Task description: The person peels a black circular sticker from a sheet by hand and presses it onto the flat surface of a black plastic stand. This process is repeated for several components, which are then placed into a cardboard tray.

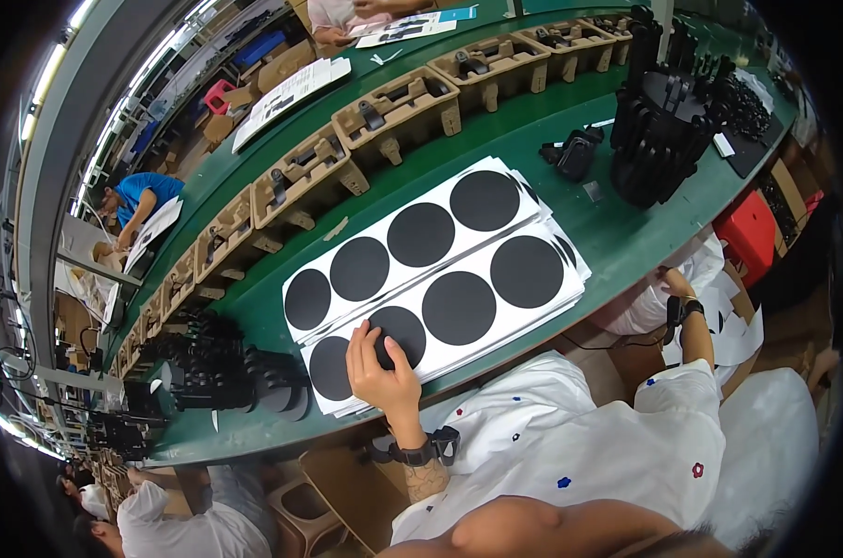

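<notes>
Two stacks of white sheets [440, 270] lie side by side on the green table [617, 232], each sheet carrying a row of black round discs. My left hand [381, 367] rests on the nearer stack, its fingertips pressing on the edge of one black disc [398, 333] near the left end. My right hand [675, 284] is lowered beside the table edge, over a pile of white backing sheets [729, 321], with its fingers curled; what it holds is hidden.
Black plastic parts [663, 121] are stacked at the right of the table and others [212, 367] at the left. A row of brown pulp trays [394, 112] runs along the far side. Other people work at the left, below and at the top. A red bin [747, 232] stands at right.
</notes>
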A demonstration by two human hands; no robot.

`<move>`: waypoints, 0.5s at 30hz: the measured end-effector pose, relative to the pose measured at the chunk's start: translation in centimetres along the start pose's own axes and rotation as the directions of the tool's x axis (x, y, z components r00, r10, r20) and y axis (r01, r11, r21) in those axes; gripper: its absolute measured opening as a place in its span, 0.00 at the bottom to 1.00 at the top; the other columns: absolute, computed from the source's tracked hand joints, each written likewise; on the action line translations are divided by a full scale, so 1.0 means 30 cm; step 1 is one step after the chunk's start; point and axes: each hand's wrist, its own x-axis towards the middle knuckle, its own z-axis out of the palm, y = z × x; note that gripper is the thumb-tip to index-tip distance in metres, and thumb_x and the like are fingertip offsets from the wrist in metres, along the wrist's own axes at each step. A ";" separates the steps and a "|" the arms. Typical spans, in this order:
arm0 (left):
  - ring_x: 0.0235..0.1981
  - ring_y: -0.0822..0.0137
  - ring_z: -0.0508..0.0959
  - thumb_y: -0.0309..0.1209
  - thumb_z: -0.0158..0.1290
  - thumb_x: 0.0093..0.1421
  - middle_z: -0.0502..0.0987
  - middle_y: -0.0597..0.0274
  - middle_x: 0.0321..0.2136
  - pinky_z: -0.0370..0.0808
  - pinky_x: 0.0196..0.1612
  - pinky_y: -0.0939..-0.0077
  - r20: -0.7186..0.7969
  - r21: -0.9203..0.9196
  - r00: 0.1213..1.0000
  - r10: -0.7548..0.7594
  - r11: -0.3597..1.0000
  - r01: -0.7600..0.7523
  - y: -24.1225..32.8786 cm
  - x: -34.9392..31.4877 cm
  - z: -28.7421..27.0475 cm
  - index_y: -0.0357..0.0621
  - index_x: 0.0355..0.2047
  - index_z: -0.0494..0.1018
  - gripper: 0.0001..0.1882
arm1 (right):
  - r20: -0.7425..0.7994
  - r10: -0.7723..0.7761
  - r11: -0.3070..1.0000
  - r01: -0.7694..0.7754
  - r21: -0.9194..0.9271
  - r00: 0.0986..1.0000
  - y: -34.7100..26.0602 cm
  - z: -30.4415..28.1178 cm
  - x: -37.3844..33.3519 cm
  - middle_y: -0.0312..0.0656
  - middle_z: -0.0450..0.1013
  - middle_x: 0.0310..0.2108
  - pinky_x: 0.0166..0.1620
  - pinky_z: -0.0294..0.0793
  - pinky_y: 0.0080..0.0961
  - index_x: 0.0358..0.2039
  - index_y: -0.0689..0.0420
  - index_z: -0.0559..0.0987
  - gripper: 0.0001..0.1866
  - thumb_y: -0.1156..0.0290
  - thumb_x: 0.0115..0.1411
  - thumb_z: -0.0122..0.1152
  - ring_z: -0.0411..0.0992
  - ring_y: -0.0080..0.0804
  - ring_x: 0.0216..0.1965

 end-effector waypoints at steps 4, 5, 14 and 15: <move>0.45 0.49 0.75 0.30 0.50 0.54 0.77 0.53 0.43 0.71 0.47 0.62 0.024 -0.016 0.999 -0.023 1.000 0.024 -0.018 -0.002 -0.004 0.35 0.32 0.75 0.11 | -0.488 -0.006 0.965 -0.123 -0.232 0.873 -0.140 -0.010 -0.093 0.42 0.73 0.25 0.38 0.69 0.26 0.23 0.62 0.77 0.17 0.60 0.56 0.55 0.71 0.33 0.28; 0.45 0.49 0.75 0.30 0.50 0.54 0.77 0.53 0.43 0.71 0.47 0.62 0.017 -0.002 0.999 -0.036 0.999 0.036 -0.028 -0.006 -0.021 0.35 0.32 0.75 0.11 | -0.627 -0.089 0.919 -0.178 -0.351 0.774 -0.245 0.026 -0.114 0.37 0.72 0.23 0.38 0.68 0.23 0.19 0.62 0.75 0.22 0.57 0.62 0.51 0.69 0.28 0.26; 0.44 0.49 0.76 0.28 0.49 0.54 0.78 0.52 0.41 0.72 0.46 0.63 0.024 -0.008 0.999 -0.037 0.999 0.037 -0.056 0.010 -0.013 0.34 0.32 0.75 0.10 | -0.176 -0.892 0.407 0.909 0.091 0.417 -1.431 0.573 -0.624 0.44 0.71 0.34 0.43 0.68 0.32 0.28 0.63 0.74 0.05 0.80 0.48 0.55 0.69 0.38 0.38; 0.44 0.49 0.77 0.27 0.49 0.54 0.78 0.52 0.40 0.73 0.45 0.64 0.017 -0.012 0.999 -0.033 0.999 0.034 -0.063 0.014 -0.011 0.34 0.32 0.76 0.09 | 0.060 -0.926 0.375 0.926 0.042 0.372 -1.536 0.632 -0.629 0.45 0.71 0.37 0.47 0.68 0.34 0.32 0.62 0.75 0.09 0.79 0.47 0.56 0.69 0.42 0.42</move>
